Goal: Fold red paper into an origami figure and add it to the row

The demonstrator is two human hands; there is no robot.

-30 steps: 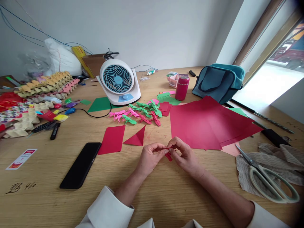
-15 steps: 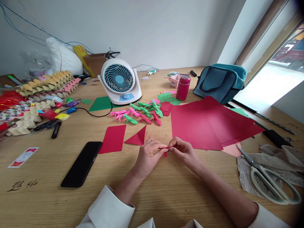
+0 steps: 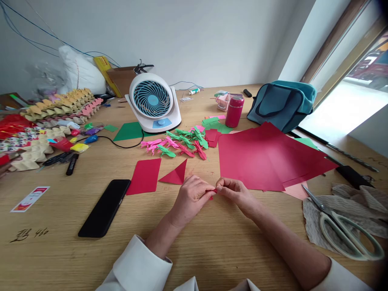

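Note:
Between my hands is a small piece of folded red paper (image 3: 211, 197), mostly covered by my fingers. My left hand (image 3: 194, 195) is closed on it with the thumb and fingers pressed together. From the other side my right hand (image 3: 235, 192) pinches its edge. Just beyond my left hand lies a folded red paper triangle (image 3: 176, 175), beside a red paper rectangle (image 3: 144, 176). Farther off sits a pile of folded green, pink and red paper figures (image 3: 184, 139). Large red paper sheets (image 3: 245, 157) lie past my right hand.
A black phone (image 3: 104, 208) lies at left, with a white fan (image 3: 154, 103) behind. A red flask (image 3: 234, 112) and a blue bag (image 3: 280, 106) stand at the back. Scissors (image 3: 342, 230) rest on a crumpled cloth (image 3: 315, 214) at right. Paper strips and small bags crowd the far left.
My right fingers have curled in closer to my left hand, and less of the red paper shows between them. Nothing else on the table has moved.

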